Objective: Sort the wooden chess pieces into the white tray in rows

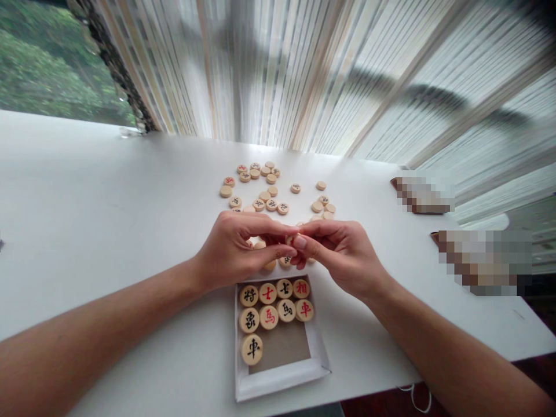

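Note:
Between the fingertips of my left hand (243,246) and my right hand (341,255) is a round wooden xiangqi piece (290,238), mostly covered by the fingers, with a bit of red marking showing. Both hands pinch it above the table, just beyond a shallow white box (295,375). Inside the box lie several xiangqi pieces (268,317) face up, with red or black characters. They fill two rows, and a single black-marked piece (252,349) lies at the left of the third row. Some loose pieces behind the hands are partly hidden.
Many loose xiangqi pieces (271,205) are scattered on the white table (130,214) beyond my hands, some face up and some blank side up. Two blurred-out framed objects (423,194) stand at the right. Striped curtains (269,75) hang along the far edge.

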Demonstrator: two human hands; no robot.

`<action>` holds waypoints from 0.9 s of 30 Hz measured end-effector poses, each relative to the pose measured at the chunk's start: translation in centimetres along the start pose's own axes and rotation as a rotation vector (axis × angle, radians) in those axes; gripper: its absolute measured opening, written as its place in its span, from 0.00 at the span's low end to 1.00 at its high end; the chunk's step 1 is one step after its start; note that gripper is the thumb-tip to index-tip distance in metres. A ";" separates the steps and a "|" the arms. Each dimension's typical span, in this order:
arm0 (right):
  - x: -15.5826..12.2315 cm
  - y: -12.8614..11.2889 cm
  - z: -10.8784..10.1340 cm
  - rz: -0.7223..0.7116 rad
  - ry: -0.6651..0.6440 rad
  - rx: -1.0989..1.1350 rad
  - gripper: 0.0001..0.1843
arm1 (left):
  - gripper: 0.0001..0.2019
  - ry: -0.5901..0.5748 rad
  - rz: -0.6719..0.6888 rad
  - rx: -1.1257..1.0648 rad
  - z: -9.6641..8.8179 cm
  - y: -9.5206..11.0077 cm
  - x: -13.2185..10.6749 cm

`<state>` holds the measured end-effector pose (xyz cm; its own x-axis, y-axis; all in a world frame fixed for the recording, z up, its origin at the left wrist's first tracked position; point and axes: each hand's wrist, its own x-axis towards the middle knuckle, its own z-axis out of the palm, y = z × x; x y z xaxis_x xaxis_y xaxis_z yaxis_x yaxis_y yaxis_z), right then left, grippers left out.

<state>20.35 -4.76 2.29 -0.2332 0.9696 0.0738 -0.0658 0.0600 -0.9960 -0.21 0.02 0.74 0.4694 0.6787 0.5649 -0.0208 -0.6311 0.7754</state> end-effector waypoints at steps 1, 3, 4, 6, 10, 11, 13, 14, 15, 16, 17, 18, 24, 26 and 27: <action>0.0 0.0 0.0 -0.009 -0.003 -0.005 0.17 | 0.08 0.002 -0.007 -0.016 0.0 0.0 0.0; 0.0 0.0 -0.1 -0.028 -0.006 -0.022 0.17 | 0.09 0.012 -0.022 -0.066 0.1 -0.1 0.0; 0.1 0.1 -0.2 -0.037 -0.003 -0.034 0.16 | 0.09 0.018 -0.034 -0.095 0.1 -0.2 0.0; 0.1 0.2 -0.3 -0.056 0.004 -0.054 0.16 | 0.10 0.028 -0.066 -0.138 0.2 -0.2 0.0; 0.1 0.6 -0.3 -0.070 0.010 -0.051 0.14 | 0.10 0.049 -0.126 -0.172 0.2 -0.1 0.2; 0.2 0.7 -0.3 -0.069 0.014 -0.041 0.15 | 0.10 0.052 -0.137 -0.180 0.2 -0.1 0.2; 0.2 1.0 -0.2 -0.067 0.032 -0.018 0.16 | 0.09 0.055 -0.155 -0.195 0.2 -0.1 0.2; 0.2 1.1 -0.2 -0.066 0.044 -0.005 0.17 | 0.09 0.057 -0.163 -0.200 0.2 -0.1 0.2; 0.2 1.2 -0.1 -0.063 0.055 0.008 0.17 | 0.08 0.059 -0.170 -0.205 0.2 -0.1 0.1; 0.2 1.3 -0.2 -0.059 0.065 0.019 0.16 | 0.08 0.064 -0.177 -0.210 0.2 -0.2 0.1; 0.2 1.4 -0.2 -0.055 0.075 0.028 0.16 | 0.08 0.070 -0.183 -0.216 0.2 -0.2 0.0; 0.2 1.4 -0.2 -0.053 0.083 0.037 0.17 | 0.08 0.076 -0.190 -0.222 0.3 -0.3 0.0; 0.3 1.3 -0.4 -0.058 0.105 0.071 0.17 | 0.09 0.085 -0.219 -0.225 0.2 -0.7 -0.2; 0.3 1.4 -0.4 -0.056 0.100 0.082 0.17 | 0.10 0.083 -0.211 -0.219 0.2 -0.7 -0.2; 0.3 1.4 -0.3 -0.052 0.100 0.083 0.17 | 0.10 0.081 -0.207 -0.216 0.2 -0.7 -0.2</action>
<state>20.51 -4.28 0.94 -0.1298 0.9848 0.1156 -0.1565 0.0947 -0.9831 -0.15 0.26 0.06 0.4119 0.8175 0.4025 -0.1233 -0.3876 0.9135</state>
